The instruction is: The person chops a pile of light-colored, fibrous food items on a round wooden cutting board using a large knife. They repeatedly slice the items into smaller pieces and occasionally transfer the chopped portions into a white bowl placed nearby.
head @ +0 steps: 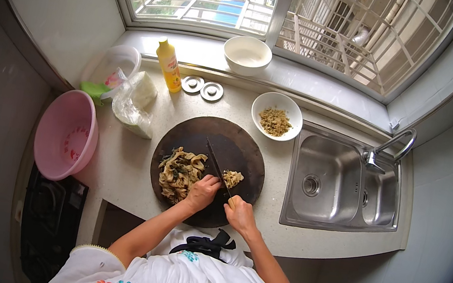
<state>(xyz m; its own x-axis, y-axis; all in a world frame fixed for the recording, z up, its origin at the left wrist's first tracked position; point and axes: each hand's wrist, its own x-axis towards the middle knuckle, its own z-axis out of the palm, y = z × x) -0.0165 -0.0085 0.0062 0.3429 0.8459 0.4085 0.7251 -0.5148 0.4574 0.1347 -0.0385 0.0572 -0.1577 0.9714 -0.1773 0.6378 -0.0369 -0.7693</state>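
Note:
A round dark chopping board [232, 131] lies on the counter before me. My right hand [240, 213] grips the wooden handle of a kitchen knife [215, 157], whose dark blade points up and left across the board. Close against the left of the blade is my left hand [202, 192], its fingers bent; what lies beneath them is hidden. A heap of limp, brownish-green leafy vegetables, perhaps pickled [180, 172], touches the left hand's outer side. To the right of the blade sits a small pile of chopped pieces [232, 179].
Beyond the board stands a white bowl [277, 116] of chopped food. A double-basin steel sink [329, 172] is at the right. Leftward are a pink basin [67, 135], plastic-wrapped paper [136, 101], a yellow bottle [170, 65] and a black gas stove [49, 220]. Another bowl [247, 56] rests on the sill.

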